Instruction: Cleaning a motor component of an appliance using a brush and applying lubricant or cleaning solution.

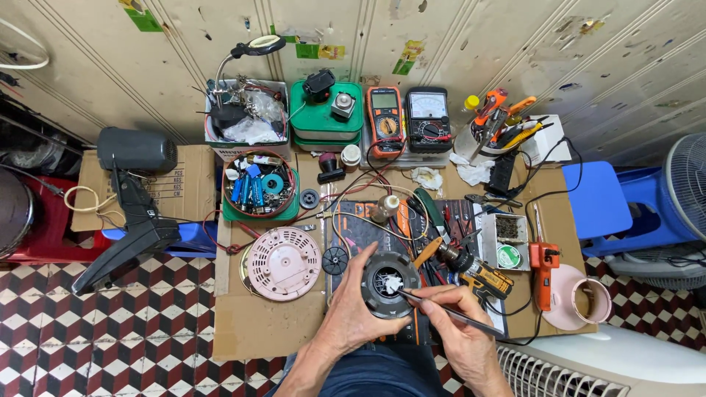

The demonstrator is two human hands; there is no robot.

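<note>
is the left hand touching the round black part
Touching. The head view shows the left hand wrapped around the near side of the round black part, its fingers pressed against the rim with no gap.

Both forearms are reaching up from the bottom edge of the view, bare to the elbow and angling toward each other; the left hand (351,312) is lying palm-down with its back toward the camera, the wrist nearly straight, the fingers curling forward and the thumb spreading out to the side in a cupping grip; the right hand (457,332) is sitting just beside it, slightly lower, the wrist bending inward toward the left; its fingers are pinching together in a pen-like grip, the thumb pressing against the index finger and the remaining fingers tucking beneath; the two hands are nearly meeting at their fingertips.
</note>
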